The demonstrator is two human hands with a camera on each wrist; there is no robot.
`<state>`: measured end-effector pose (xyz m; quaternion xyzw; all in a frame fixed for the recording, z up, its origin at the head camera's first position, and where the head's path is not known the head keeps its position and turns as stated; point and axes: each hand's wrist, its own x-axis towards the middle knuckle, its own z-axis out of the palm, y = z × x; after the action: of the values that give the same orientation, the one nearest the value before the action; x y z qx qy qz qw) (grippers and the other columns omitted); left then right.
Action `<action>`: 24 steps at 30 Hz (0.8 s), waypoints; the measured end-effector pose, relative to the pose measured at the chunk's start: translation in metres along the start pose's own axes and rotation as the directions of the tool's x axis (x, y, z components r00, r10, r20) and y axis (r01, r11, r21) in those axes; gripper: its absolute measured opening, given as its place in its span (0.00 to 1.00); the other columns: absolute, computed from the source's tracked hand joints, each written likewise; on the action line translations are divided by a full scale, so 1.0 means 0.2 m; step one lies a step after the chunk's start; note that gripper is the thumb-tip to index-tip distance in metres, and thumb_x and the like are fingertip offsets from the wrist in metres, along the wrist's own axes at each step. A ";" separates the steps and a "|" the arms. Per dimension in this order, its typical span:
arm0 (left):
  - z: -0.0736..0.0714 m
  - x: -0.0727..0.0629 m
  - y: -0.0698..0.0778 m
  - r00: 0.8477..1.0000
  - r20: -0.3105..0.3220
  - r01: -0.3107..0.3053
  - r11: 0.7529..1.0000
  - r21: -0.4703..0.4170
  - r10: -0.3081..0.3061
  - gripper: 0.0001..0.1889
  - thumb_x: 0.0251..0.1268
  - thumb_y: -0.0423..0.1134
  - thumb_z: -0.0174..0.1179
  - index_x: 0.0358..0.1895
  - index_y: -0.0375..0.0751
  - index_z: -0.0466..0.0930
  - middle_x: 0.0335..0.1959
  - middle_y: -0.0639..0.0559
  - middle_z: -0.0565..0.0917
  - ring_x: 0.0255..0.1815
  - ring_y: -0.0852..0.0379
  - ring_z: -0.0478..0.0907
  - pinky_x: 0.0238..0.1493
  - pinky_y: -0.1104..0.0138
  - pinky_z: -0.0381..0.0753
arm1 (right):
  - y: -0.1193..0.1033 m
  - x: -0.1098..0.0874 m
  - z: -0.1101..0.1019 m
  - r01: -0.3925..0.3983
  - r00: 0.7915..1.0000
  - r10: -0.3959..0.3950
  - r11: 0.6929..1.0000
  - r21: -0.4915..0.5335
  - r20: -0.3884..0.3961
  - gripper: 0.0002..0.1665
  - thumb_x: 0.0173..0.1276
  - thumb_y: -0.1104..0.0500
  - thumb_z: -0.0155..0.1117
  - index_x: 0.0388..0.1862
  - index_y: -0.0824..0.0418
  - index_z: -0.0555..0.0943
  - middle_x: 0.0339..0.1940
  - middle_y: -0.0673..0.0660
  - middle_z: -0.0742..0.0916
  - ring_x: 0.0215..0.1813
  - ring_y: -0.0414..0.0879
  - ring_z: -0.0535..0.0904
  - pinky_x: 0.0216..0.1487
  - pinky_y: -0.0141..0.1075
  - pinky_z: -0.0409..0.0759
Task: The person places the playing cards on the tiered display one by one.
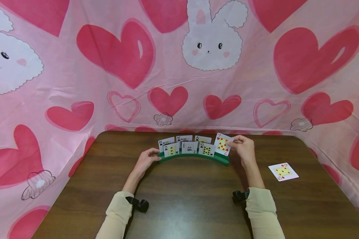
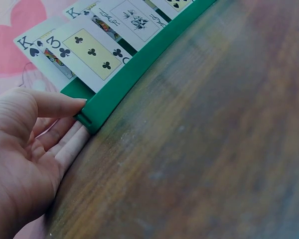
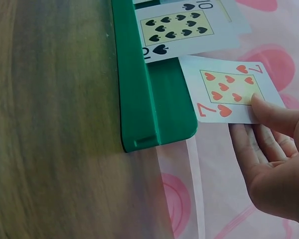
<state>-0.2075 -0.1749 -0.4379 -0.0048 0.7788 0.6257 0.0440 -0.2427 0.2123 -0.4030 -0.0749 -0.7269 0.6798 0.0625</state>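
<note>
A curved green card holder [image 1: 222, 159] stands toward the far side of the table, with playing cards upright in two rows. My left hand [image 1: 145, 161] pinches its left end, thumb on the near side. Close to that end lean a three of clubs [image 2: 92, 52] and, behind it, a king of spades [image 2: 37, 50]. The front row continues with a joker [image 1: 189, 147] and a ten of spades [image 3: 182, 30]; another king [image 1: 184, 138] and an ace [image 1: 202, 139] show behind. At the right end, my right hand [image 1: 244, 149] pinches a seven of hearts [image 3: 229, 89], its lower edge beside the holder's slot.
A five of diamonds [image 1: 283, 171] lies face up on the wooden table [image 1: 185, 192], right of my right forearm. Behind the table hangs a pink cloth [image 1: 167, 76] with hearts and rabbits. Each wrist wears a small black camera.
</note>
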 end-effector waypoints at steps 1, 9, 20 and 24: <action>0.00 0.00 0.00 1.000 0.001 -0.001 1.000 -0.002 0.001 0.14 0.68 0.26 0.62 0.54 0.23 0.81 0.51 0.35 0.85 0.44 0.55 0.80 0.51 0.62 0.77 | 0.00 0.00 0.00 -0.004 1.000 0.004 1.000 -0.005 0.004 0.06 0.66 0.70 0.73 0.32 0.65 0.82 0.24 0.44 0.87 0.29 0.37 0.83 0.40 0.35 0.86; 0.01 0.11 -0.18 1.000 -0.023 0.001 1.000 -0.014 -0.001 0.15 0.67 0.29 0.64 0.55 0.25 0.81 0.52 0.36 0.85 0.48 0.53 0.81 0.49 0.65 0.77 | 0.02 0.01 0.02 -0.002 1.000 0.001 1.000 0.009 0.013 0.08 0.64 0.71 0.73 0.30 0.64 0.82 0.22 0.44 0.86 0.29 0.37 0.83 0.39 0.35 0.85; 0.01 0.12 -0.19 0.999 -0.034 0.009 1.000 -0.011 -0.009 0.15 0.67 0.30 0.64 0.54 0.27 0.82 0.52 0.37 0.86 0.48 0.52 0.82 0.51 0.65 0.76 | 0.01 0.00 0.01 0.003 1.000 -0.003 1.000 0.006 0.028 0.08 0.64 0.71 0.73 0.29 0.63 0.82 0.22 0.44 0.86 0.29 0.37 0.83 0.41 0.35 0.85; 0.01 0.12 -0.19 0.999 -0.030 0.014 1.000 -0.009 -0.014 0.15 0.67 0.29 0.63 0.55 0.26 0.81 0.52 0.36 0.85 0.47 0.53 0.81 0.51 0.65 0.76 | 0.02 0.01 0.01 -0.015 0.997 0.013 1.000 0.024 0.070 0.11 0.65 0.71 0.71 0.27 0.59 0.83 0.23 0.45 0.87 0.29 0.37 0.84 0.41 0.36 0.85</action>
<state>-0.2281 -0.1803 -0.4763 -0.0198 0.7767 0.6285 0.0366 -0.2449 0.2117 -0.4076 -0.0555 -0.7196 0.6914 0.0333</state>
